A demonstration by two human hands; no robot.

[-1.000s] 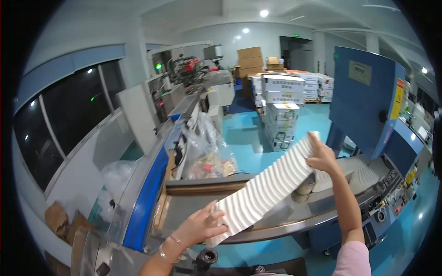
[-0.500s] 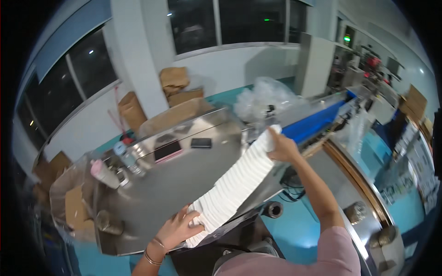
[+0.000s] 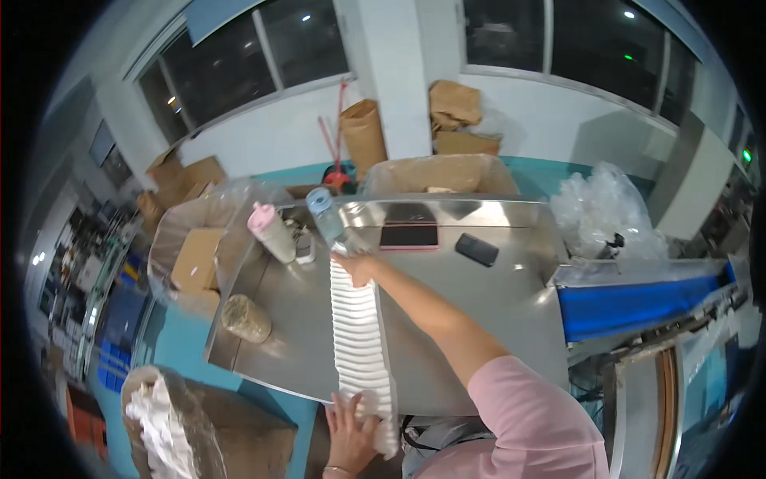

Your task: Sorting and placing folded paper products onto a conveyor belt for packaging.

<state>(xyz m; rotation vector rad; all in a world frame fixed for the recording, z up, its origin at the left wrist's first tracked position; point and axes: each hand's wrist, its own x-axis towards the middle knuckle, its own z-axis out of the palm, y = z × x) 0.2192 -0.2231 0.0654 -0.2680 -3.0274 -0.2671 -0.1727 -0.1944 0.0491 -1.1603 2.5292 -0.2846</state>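
Note:
A long white stack of flat folded pieces [image 3: 361, 343] lies lengthwise on the steel table [image 3: 479, 311]. My left hand [image 3: 349, 427] presses against its near end at the table's front edge. My right hand [image 3: 355, 267] holds the far end, arm stretched out in a pink sleeve. The stack is squeezed between both hands. Just beyond my right hand stand a clear bottle with a blue cap [image 3: 325, 217] and a pink-lidded bottle [image 3: 271, 231].
On the table lie a tablet with a red edge [image 3: 408, 235], a dark phone [image 3: 477, 249] and a jar of brownish stuff [image 3: 246, 318]. Cardboard boxes [image 3: 195, 259] and plastic bags [image 3: 598, 211] ring the table. A blue conveyor [image 3: 630, 307] runs right. A bag of white scraps [image 3: 163, 423] sits lower left.
My view has swung left from the conveyor line to the steel table. The white stack, carried in the air between both hands, now rests on the table, still held at both ends.

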